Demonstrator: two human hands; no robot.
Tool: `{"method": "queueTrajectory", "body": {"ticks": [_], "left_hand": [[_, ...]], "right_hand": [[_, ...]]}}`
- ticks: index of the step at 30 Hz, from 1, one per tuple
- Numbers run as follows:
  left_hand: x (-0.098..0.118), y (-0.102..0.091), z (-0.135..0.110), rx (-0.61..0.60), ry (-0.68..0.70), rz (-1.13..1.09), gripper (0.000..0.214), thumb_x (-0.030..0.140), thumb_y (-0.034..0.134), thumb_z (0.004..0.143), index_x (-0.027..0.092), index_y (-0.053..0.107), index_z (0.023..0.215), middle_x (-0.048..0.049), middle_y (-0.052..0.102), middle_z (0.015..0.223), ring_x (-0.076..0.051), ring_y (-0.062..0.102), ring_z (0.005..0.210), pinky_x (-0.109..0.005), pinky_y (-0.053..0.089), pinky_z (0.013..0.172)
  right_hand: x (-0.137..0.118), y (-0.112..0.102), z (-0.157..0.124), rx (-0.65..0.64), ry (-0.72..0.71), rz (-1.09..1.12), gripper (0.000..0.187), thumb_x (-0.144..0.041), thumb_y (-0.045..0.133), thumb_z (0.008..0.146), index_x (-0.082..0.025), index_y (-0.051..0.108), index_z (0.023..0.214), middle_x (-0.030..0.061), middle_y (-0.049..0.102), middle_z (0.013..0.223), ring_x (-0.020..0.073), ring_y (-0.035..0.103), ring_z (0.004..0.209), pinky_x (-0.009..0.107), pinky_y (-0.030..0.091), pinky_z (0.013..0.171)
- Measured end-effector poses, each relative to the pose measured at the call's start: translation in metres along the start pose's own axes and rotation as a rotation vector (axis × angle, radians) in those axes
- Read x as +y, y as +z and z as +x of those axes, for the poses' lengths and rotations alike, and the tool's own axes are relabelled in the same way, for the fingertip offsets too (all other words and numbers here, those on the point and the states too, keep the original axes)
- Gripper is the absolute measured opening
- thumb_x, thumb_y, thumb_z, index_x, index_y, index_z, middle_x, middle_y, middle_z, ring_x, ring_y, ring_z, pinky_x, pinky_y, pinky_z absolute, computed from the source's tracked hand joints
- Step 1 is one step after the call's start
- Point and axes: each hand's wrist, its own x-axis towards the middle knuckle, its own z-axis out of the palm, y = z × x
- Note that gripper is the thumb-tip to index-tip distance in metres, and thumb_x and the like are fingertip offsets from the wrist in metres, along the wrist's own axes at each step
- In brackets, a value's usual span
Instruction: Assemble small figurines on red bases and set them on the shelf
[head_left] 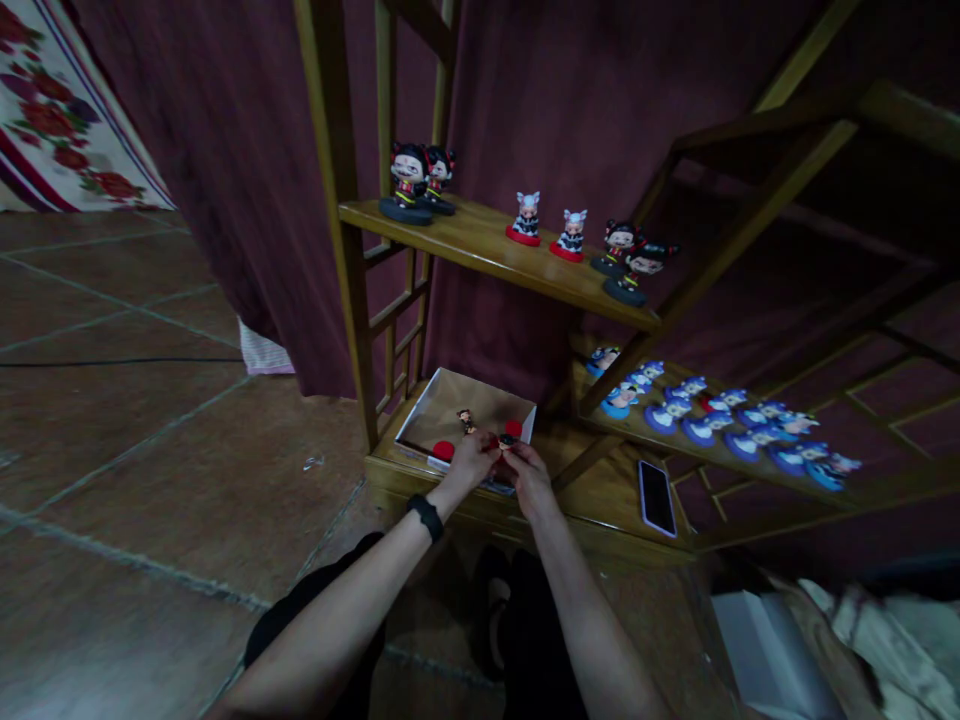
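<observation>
From where I stand, a small dark-topped figure (507, 440) is up between the person's fingertips, over the near right side of a shallow box (487, 393) on the low wooden board (611, 475). I'd take it for hard, light plastic, stiff all over, smooth enough to slip if pinched carelessly; thin parts or a painted finish could chip or scuff. The sensible hold, to my eye, is round the thick of the body or by a base, with a light squeeze. The right hand (531, 470) has its thumb and fingers closed on the figure. The left hand (474, 462) comes in from the other side, fingers bent and tips nearly meeting the right's, with a bit of red showing between the two; whether it grips anything firmly, I can't tell, since its own back hides the contact. Both arms reach forward and down, the left forearm (352, 608) slanting inward with a dark band (426, 518) at the wrist, the right forearm (587, 610) angling in to meet it. Just beyond the left hand another little figure (466, 421) is in the box, with one red disc (444, 451) near that hand and a second red disc (514, 428) just behind the held piece.
</observation>
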Motion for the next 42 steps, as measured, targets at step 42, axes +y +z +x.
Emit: {"method": "queueTrajectory", "body": {"ticks": [42], "left_hand": [[-0.009,-0.022,0.015,-0.059,-0.294,-0.374,0.024,0.009,0.072,0.058,0.011,0.06,0.079,-0.007,0.068,0.07,-0.017,0.065,0.064,-0.028,0.054,0.064]], "right_hand": [[0.004,0.003,0.025,0.026,0.079,0.003,0.033,-0.028,0.072,0.049,-0.017,0.065,0.078,0.0016,0.066,0.075,0.0149,0.059,0.067,0.027,0.044,0.063]]}}
